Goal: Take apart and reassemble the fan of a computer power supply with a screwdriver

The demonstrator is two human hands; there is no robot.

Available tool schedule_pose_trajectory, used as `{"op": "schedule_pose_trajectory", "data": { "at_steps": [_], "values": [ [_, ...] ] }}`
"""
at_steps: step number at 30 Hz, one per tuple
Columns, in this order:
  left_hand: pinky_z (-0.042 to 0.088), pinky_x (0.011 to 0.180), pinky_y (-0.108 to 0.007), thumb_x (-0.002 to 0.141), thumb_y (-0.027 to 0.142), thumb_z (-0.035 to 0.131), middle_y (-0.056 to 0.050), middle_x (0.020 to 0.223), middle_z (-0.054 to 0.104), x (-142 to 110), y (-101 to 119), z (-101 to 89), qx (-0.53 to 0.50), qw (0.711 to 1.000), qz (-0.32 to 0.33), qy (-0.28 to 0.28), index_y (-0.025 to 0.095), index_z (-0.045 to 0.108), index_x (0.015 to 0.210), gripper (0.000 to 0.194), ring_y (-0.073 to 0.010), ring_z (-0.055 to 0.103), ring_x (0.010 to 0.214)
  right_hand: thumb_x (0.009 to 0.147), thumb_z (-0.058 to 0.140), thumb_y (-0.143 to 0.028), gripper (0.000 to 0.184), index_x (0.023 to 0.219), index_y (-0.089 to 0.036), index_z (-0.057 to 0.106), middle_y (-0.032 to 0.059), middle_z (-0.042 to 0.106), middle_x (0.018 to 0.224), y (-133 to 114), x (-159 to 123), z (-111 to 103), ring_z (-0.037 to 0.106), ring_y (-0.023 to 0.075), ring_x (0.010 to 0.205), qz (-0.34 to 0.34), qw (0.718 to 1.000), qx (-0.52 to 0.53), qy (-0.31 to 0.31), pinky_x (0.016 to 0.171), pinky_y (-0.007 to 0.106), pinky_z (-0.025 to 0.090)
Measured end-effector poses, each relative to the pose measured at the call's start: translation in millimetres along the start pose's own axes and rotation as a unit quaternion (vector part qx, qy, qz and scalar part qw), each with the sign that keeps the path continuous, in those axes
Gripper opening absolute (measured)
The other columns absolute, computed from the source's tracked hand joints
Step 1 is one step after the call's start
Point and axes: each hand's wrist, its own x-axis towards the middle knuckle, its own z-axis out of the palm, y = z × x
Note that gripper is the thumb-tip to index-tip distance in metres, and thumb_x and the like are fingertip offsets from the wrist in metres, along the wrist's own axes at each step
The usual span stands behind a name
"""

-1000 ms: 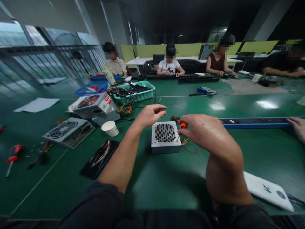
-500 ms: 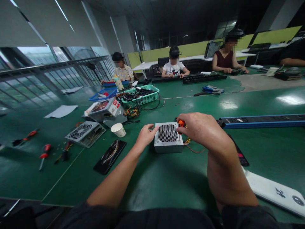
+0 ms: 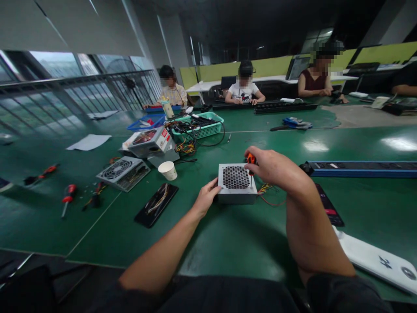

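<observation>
A grey metal power supply unit [image 3: 237, 199] lies on the green table in front of me, its honeycomb grille facing up. My left hand [image 3: 206, 196] is against its left side, the thumb at the near left corner and the fingers along the side wall. My right hand [image 3: 273, 164] is closed round the orange handle of a screwdriver [image 3: 250, 159]. That screwdriver stands upright, its tip at the near right corner of the top face. Coloured wires [image 3: 265, 188] come out at the unit's right side.
Left of me are a paper cup [image 3: 167, 171], a black tray-like piece with wires [image 3: 156, 205], another power supply [image 3: 124, 173] and a red screwdriver [image 3: 68, 198]. Right are a blue-edged power strip [image 3: 361, 168] and a white device [image 3: 378, 260]. Co-workers sit across the table.
My left hand has come down from the unit's top left edge onto its left side. My right hand keeps the screwdriver at the same corner. The whole view has shifted slightly.
</observation>
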Motion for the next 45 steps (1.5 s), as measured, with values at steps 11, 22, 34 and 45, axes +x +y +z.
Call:
{"op": "schedule_pose_trajectory", "data": {
  "at_steps": [11, 22, 34, 45],
  "values": [
    [0.04, 0.116, -0.042, 0.079, 0.029, 0.07, -0.008, 0.138, 0.064, 0.1, -4.3, 0.8, -0.023, 0.999, 0.037, -0.003, 0.018, 0.063, 0.135, 0.058, -0.0276, 0.057, 0.13, 0.094, 0.057, -0.037, 0.04, 0.128, -0.017, 0.054, 0.0097, 0.071, 0.096, -28.3, 13.3, 11.9, 0.066, 0.0227, 0.081, -0.038, 0.977, 0.136, 0.159, 0.072, 0.032, 0.046],
    [0.044, 0.111, -0.041, 0.076, 0.027, 0.074, -0.009, 0.142, 0.059, -1.0, -3.1, 0.2, -0.012, 0.997, 0.072, 0.009, 0.021, 0.061, 0.129, 0.055, -0.0275, 0.058, 0.128, 0.096, 0.055, -0.034, 0.035, 0.126, -0.016, 0.053, 0.0069, 0.069, 0.096, -44.3, 27.3, 38.0, 0.064, 0.0186, 0.08, -0.104, 0.964, 0.219, 0.112, 0.073, 0.028, 0.044],
    [0.033, 0.118, -0.045, 0.079, 0.026, 0.072, -0.007, 0.145, 0.057, 3.3, -12.6, -2.0, -0.001, 0.995, 0.095, 0.014, 0.022, 0.073, 0.108, 0.029, -0.0298, 0.051, 0.134, 0.095, 0.059, -0.037, 0.033, 0.123, -0.022, 0.054, 0.0056, 0.07, 0.096, -42.9, 33.1, 55.4, 0.066, 0.0206, 0.08, -0.111, 0.967, 0.202, 0.11, 0.07, 0.029, 0.041],
    [0.031, 0.117, -0.043, 0.079, 0.024, 0.072, -0.006, 0.127, 0.068, 0.6, -8.1, 3.0, -0.058, 0.996, 0.074, 0.006, 0.022, 0.073, 0.108, 0.03, -0.0271, 0.051, 0.134, 0.096, 0.055, -0.03, 0.031, 0.126, -0.021, 0.052, 0.0068, 0.069, 0.099, -41.7, 23.3, 39.4, 0.064, 0.02, 0.084, -0.146, 0.969, 0.195, 0.048, 0.072, 0.029, 0.041]
  ]
}}
